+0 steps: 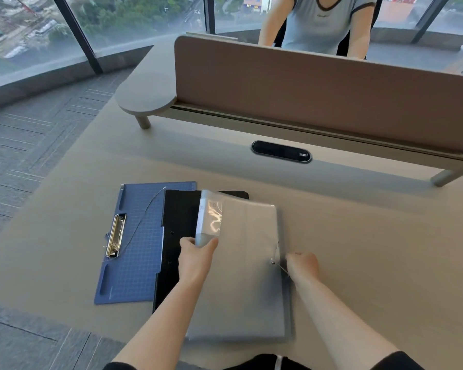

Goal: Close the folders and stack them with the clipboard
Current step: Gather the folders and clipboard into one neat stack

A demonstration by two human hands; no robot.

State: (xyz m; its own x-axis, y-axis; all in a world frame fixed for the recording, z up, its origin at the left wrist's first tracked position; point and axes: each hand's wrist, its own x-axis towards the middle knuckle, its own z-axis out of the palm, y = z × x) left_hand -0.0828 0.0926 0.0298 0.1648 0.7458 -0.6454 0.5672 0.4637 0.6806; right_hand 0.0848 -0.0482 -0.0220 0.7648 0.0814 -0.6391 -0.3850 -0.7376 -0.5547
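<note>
Beige tabletop (pixel 358 263) fills the view, its near edge crossed by two forearms. Near that edge lies a translucent grey plastic folder (pixel 241 276); the left hand (pixel 197 253) pinches its clear inner sleeve, and the right hand (pixel 302 264) is closed around the folder's thin elastic cord at its right edge. Under it sits a black folder (pixel 177 231), overlapping a blue gridded clipboard (pixel 142 236) toward the left edge. Farther off stands a brown divider panel (pixel 318 97).

Clipboards: one, blue (pixel 139 241)
Folders: two, black (pixel 179 236) and grey (pixel 246 276)
Hands: two, left (pixel 195 256), right (pixel 302 264)
Desks: one (pixel 358 236)
</note>
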